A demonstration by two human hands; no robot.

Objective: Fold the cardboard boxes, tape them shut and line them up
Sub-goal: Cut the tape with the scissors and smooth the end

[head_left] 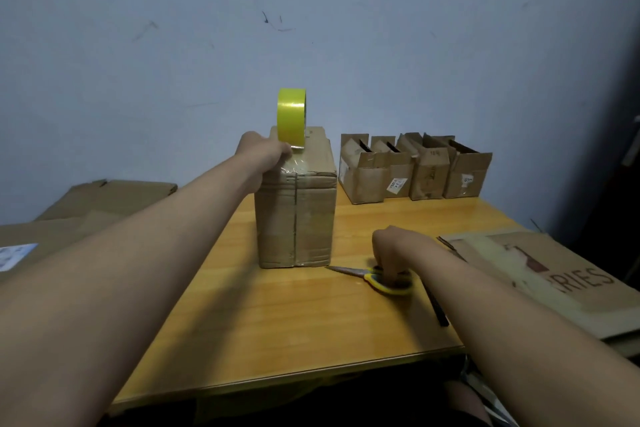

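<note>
Nearest on the wooden table point(277, 315), the right hand point(393, 253) curls its fingers into the yellow handles of the scissors point(375, 278), whose blades point left toward the upright cardboard box point(297, 215), just right of its base. The worn, creased box stands tall, its seam vertical. On its top, the left hand point(265, 153) grips the yellow tape roll point(291, 117) standing on edge; farther right sit four open small boxes point(414, 167).

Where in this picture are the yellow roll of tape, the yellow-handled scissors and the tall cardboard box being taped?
Yellow roll of tape point(291, 116): head view, on its outer yellow band.
Yellow-handled scissors point(375, 283): head view, on the near handle loop.
Tall cardboard box point(296, 222): head view, on its front face.
</note>
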